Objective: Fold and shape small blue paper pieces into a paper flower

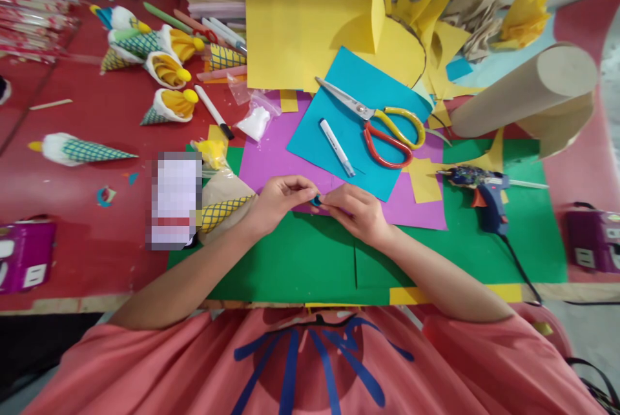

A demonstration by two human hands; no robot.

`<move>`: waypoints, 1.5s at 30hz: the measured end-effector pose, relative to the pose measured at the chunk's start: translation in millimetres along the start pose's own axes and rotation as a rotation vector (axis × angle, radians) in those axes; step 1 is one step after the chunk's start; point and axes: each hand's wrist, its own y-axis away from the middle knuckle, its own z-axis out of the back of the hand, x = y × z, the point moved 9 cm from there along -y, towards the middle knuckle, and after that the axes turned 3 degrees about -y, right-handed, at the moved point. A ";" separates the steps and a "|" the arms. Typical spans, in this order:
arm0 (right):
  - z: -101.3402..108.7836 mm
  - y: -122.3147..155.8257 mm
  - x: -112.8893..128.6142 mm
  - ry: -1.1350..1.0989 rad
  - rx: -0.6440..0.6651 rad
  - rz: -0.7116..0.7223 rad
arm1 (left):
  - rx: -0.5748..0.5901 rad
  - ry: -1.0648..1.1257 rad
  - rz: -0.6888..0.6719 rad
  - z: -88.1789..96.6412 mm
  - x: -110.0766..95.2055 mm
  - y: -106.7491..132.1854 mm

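Between the fingertips of both hands is a small curled blue piece (316,200), perhaps foam or paper, mostly hidden by the fingers. My left hand (283,202) pinches it from the left, and my right hand (357,212) pinches its right side. Both hands are just above the near edge of a purple sheet (271,163) and a green sheet (285,266). Just beyond them lies a white marker (338,147) on a blue sheet (314,124). Scissors (372,119) with one yellow and one red handle rest there too, blades pointing to the far left.
A glue gun (489,192) with its cord lies at the right, near a cardboard tube (523,92). Yellow sheets (300,34) cover the back. Several small craft cones (99,149) are at the left. A pixelated rectangular object (177,195) lies beside my left forearm.
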 end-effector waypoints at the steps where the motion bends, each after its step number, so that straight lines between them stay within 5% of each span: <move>1: -0.3 0.5 -0.1 -0.006 0.005 0.003 | 0.003 -0.004 0.008 -0.4 0.1 0.0; 21: 1.1 -1.3 2.2 -0.013 0.012 0.003 | 0.039 -0.072 -0.035 -2.5 -0.5 -0.5; 27: 3.6 -2.5 -12.5 -0.052 -0.022 -0.182 | -0.094 -0.148 -0.153 9.4 -5.8 0.7; 38: 9.9 4.3 -38.9 -0.157 -0.140 -0.414 | 0.082 -0.153 -0.227 -6.0 -11.9 9.5; 45: 3.9 5.4 -40.4 -0.184 -0.114 -0.438 | -0.014 -0.308 -0.423 -1.9 -23.3 16.5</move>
